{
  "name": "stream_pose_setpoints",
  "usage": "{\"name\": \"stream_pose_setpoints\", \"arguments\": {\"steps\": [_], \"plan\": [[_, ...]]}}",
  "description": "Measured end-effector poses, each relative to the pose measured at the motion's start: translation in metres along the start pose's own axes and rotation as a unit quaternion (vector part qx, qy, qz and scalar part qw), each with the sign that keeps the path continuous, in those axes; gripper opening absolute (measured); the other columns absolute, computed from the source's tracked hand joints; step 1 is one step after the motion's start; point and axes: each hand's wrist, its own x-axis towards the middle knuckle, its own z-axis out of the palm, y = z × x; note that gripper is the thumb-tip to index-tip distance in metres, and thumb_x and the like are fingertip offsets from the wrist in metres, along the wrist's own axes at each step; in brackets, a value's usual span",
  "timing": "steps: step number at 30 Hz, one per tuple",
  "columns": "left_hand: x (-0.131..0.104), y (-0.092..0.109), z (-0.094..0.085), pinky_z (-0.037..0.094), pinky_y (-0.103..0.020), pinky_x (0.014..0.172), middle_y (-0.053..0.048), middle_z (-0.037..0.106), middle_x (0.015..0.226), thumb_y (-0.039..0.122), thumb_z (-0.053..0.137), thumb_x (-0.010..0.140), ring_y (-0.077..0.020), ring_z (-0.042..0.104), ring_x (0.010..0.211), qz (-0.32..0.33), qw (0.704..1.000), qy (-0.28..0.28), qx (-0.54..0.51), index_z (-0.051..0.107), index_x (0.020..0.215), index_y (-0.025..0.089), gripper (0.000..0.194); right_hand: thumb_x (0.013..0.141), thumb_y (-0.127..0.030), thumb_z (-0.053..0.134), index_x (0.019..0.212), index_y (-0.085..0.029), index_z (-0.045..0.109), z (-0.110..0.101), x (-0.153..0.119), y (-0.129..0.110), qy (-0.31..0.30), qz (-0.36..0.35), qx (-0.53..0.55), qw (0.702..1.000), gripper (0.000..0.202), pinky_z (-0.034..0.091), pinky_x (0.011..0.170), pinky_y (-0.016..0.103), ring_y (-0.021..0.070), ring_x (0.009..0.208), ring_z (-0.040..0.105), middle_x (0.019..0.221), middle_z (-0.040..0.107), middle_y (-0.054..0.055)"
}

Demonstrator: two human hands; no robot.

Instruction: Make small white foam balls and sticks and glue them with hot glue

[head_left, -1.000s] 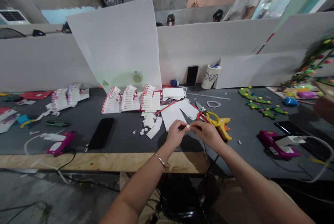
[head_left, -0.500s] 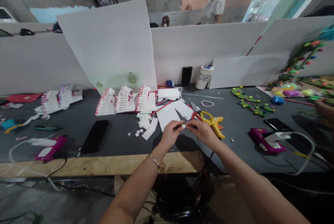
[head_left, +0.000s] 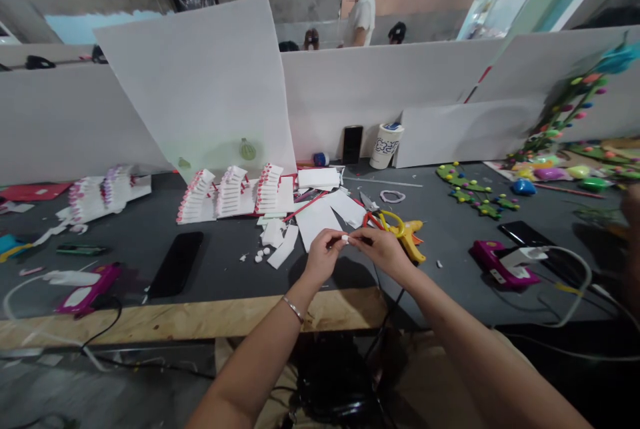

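A small white piece is pinched between the fingertips of my left hand and my right hand, which meet above the dark table. Left of my left hand lie several small white balls and cut white paper strips. White sheets are spread just beyond my hands. Beside my right hand are scissors with yellow and red handles and a yellow glue gun. Folded white pieces with red tips stand in rows farther left.
Black phones lie at left and right, near magenta power strips with cables. A paper cup and an upright phone stand by the white partition. Green decorations with coloured balls are at right. People are beyond the partition.
The view has shifted slightly to the right. My hands still hold the white piece together at nearly the same place. The standing person beyond the partition has moved left.
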Motion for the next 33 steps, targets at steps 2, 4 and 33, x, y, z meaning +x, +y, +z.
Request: {"name": "stream_pose_setpoints", "arguments": {"steps": [2,4,33], "plan": [[0.0000,-0.0012,0.0006,0.048,-0.030,0.077,-0.006,0.066,0.090,0.030,0.059,0.085,-0.0177,0.061,0.084,-0.001,1.000,0.004,-0.001,0.068,0.090,0.019,0.014,0.087,-0.038,0.053,0.079,-0.019,0.069,0.0008,-0.0005,-0.0004,0.000,-0.001,-0.006,1.000,0.026,0.045,0.054,0.023,0.0152,0.057,0.061,0.066,0.069,0.002],[-0.0001,-0.0018,0.0013,0.048,-0.030,0.076,-0.006,0.066,0.090,0.030,0.059,0.085,-0.0179,0.061,0.084,-0.001,1.000,0.006,-0.001,0.068,0.090,0.019,0.015,0.086,-0.036,0.053,0.079,-0.019,0.070,0.0009,-0.0012,-0.0019,0.001,-0.002,-0.013,1.000,0.025,0.045,0.055,0.024,0.0155,0.058,0.061,0.068,0.070,0.003],[0.0021,-0.0037,0.0006,0.048,-0.027,0.074,-0.004,0.066,0.086,0.024,0.065,0.078,-0.0150,0.061,0.079,-0.058,0.996,-0.008,-0.070,0.067,0.085,0.017,0.010,0.084,-0.024,0.055,0.081,-0.019,0.069,-0.0002,-0.0033,-0.0016,0.002,-0.027,-0.050,0.998,0.015,0.047,0.059,0.026,0.0174,0.062,0.065,0.071,0.071,0.004]]}}
